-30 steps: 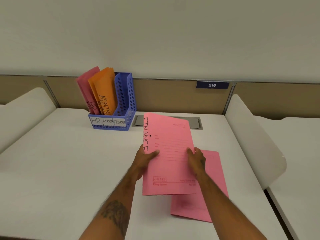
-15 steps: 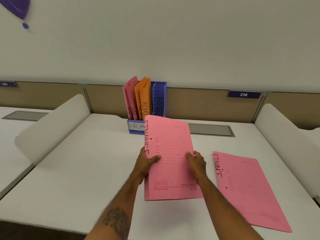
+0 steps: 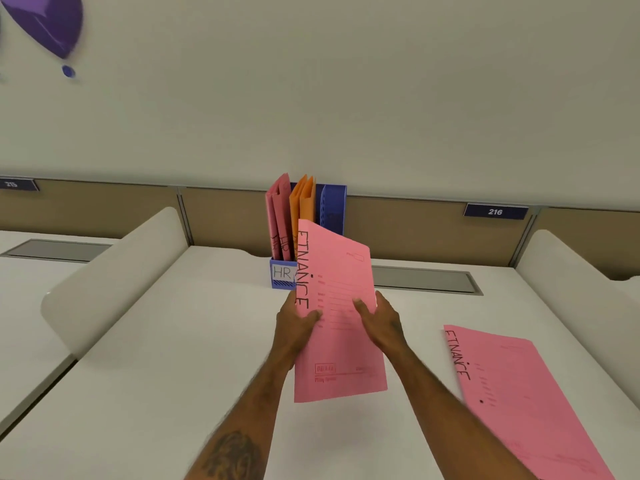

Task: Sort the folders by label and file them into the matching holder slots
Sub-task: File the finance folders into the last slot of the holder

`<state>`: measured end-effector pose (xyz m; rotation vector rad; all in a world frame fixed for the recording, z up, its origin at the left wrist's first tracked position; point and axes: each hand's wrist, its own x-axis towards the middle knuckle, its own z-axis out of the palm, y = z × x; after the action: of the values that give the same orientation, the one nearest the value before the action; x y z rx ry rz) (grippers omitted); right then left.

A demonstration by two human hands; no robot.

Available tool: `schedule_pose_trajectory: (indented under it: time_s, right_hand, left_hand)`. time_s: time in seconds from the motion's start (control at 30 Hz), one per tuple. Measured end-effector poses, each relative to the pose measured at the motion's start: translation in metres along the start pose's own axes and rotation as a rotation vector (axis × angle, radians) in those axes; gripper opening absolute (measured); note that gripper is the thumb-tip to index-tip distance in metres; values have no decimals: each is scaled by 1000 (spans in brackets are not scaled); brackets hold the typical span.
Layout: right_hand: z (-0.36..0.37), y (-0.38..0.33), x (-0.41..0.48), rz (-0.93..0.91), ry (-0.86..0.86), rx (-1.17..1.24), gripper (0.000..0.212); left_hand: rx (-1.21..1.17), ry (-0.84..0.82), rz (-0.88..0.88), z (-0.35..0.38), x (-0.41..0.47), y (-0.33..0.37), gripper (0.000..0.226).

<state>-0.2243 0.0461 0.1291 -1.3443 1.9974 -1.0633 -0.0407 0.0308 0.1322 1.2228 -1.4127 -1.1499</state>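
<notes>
Our left hand (image 3: 300, 323) and right hand (image 3: 377, 318) clamped the raised FINANCE folder (image 3: 341, 341) at both side edges | holder (image 3: 332, 209) behind it | second FINANCE folder (image 3: 519, 393) flat on bench (image 3: 173, 341), well right.

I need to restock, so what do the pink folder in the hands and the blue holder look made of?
Held pink folder: seemingly thin matte card, since it bows slightly and shows no glare. Blue holder: probably moulded plastic with a dull sheen, given its rigid wall and rows of punched holes.
</notes>
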Motion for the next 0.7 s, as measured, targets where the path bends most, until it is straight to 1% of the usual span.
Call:
schedule_pose_trajectory:
  time_s: [0.07, 0.13, 0.2, 0.3, 0.37, 0.47, 0.5, 0.6, 0.7]
  right_hand:
    - [-1, -31, 16, -89, 5, -46, 72]
    - [-4, -66, 33, -181, 12, -82, 80]
    - [-10, -103, 50, -274, 29, -88, 83]
    - [-23, -153, 72, -391, 97, -102, 84]
    - [-31, -178, 86, -418, 140, -150, 81]
    - [-41, -205, 106, -390, 171, -227, 78]
    - [-45, -211, 112, -383, 180, -260, 74]
    - [-53, -225, 126, -348, 196, -347, 52]
    - [-56, -232, 139, -315, 207, -344, 42]
  left_hand:
    - [31, 24, 45, 8, 13, 10, 46]
    - [73, 41, 90, 17, 25, 20, 41]
    - [123, 58, 146, 24, 38, 28, 36]
    - [251, 103, 203, 36, 57, 38, 37]
    - [329, 153, 237, 43, 68, 41, 38]
    - [421, 218, 278, 49, 81, 44, 46]
    - [447, 233, 295, 50, 85, 43, 46]
    - [464, 270, 356, 52, 96, 41, 44]
    - [455, 292, 391, 54, 110, 36, 44]
